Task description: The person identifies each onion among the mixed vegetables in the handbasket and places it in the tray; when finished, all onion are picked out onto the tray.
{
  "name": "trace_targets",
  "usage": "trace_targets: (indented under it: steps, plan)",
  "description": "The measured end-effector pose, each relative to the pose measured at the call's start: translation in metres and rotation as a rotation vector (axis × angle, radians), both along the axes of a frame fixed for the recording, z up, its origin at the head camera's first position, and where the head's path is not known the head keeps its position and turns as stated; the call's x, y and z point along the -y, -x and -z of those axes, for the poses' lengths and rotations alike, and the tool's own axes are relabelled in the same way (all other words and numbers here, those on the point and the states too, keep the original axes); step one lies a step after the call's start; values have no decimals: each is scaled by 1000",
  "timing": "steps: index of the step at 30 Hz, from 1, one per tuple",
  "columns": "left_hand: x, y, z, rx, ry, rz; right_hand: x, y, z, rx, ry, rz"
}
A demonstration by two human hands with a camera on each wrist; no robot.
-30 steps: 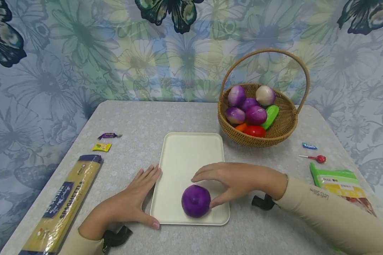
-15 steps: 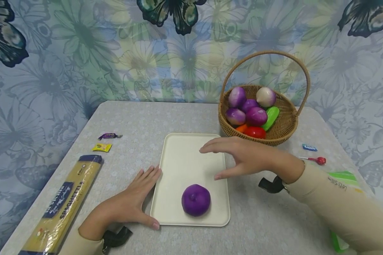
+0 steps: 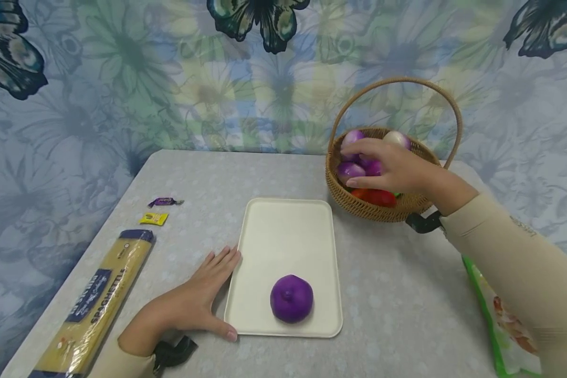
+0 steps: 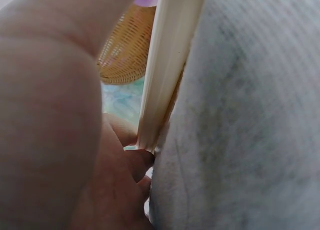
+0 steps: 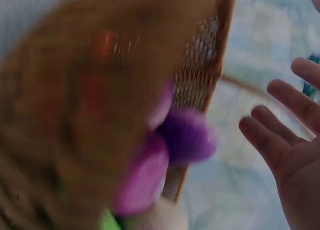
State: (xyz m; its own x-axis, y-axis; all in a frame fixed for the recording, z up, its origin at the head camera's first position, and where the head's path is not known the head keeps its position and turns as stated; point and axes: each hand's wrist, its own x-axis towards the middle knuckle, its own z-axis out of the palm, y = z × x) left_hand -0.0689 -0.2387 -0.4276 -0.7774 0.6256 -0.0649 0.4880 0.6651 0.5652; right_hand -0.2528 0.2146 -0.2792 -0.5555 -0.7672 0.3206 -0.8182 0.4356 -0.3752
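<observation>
Touching the tray [image 3: 288, 236] along its left edge, the left hand [image 3: 189, 298] lies spread, grip empty. A purple vegetable [image 3: 291, 300] sits on the tray's near end. Beyond, the right hand [image 3: 394, 167], grip parted, empty, hovers over onions [image 3: 350, 172] in the basket [image 3: 375, 211].

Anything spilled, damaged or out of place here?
Nothing stands out. The round purple vegetable sits on the tray, the other vegetables lie in the basket beneath the right hand, and the left hand touches the tray's edge. No spill or damage shows, though the right sleeve hides part of the table.
</observation>
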Motion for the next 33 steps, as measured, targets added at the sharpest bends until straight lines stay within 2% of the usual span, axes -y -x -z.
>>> trace_targets:
  steps: [3,7,12,15,23,27,33]
  plan:
    - [1,1,-2,7,-1,-5,-13,15,-5,65,-1,93]
    - [2,1,-1,0,2,-7,-29,30,-14,156,-30,260]
    - [2,2,1,-4,6,-5,-46,47,-20,105,-54,392]
    - [1,1,2,-5,5,-2,-54,53,-23,121,-62,447]
    - [1,1,4,-4,-4,-1,-69,64,-23,198,-74,528]
    - [1,1,4,-4,-5,-5,-74,68,-20,215,-80,553]
    - [1,1,3,13,10,-13,-74,73,-10,296,-53,577]
